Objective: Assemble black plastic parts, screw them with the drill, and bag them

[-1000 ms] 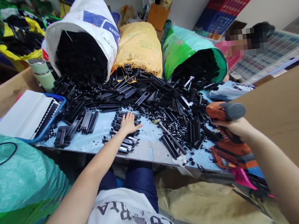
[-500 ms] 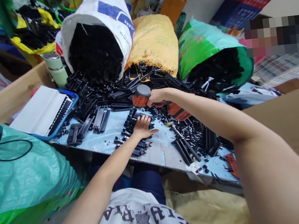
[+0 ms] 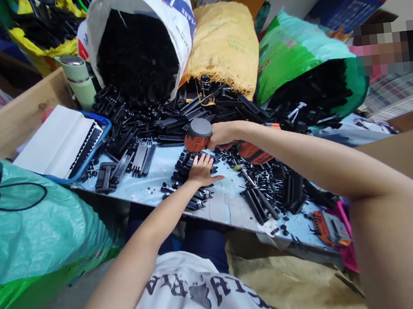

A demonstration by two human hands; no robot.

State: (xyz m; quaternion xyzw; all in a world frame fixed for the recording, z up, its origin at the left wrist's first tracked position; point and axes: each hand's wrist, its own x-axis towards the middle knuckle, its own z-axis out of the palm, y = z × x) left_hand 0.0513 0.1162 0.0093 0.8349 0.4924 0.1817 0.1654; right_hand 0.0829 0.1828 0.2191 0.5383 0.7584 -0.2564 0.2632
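Observation:
My right hand point(image 3: 222, 134) is wrapped round the grip of an orange and dark grey cordless drill point(image 3: 198, 136). The drill stands over the far end of a row of black plastic parts point(image 3: 184, 169); its tip is hidden. Fingers spread, my left hand point(image 3: 201, 170) lies flat on those parts and holds them down against the pale blue tabletop point(image 3: 147, 185). Nearer the front edge, more black parts of the same row point(image 3: 195, 202) lie side by side. To the right are a heap of screws point(image 3: 269, 187) and some long black strips point(image 3: 254, 206).
A white sack point(image 3: 183, 39), a yellow sack point(image 3: 227, 39) and a green sack point(image 3: 289, 62) spill black parts along the back. On the left are a blue tray point(image 3: 106, 130) with papers and a green flask point(image 3: 83, 86). An orange-grey battery point(image 3: 330, 227) sits front right. Another person is at far right.
The view has shifted slightly, so the scene sits a little differently in the frame. Both hands keep nearly the same place over the row, the right still gripping the drill.

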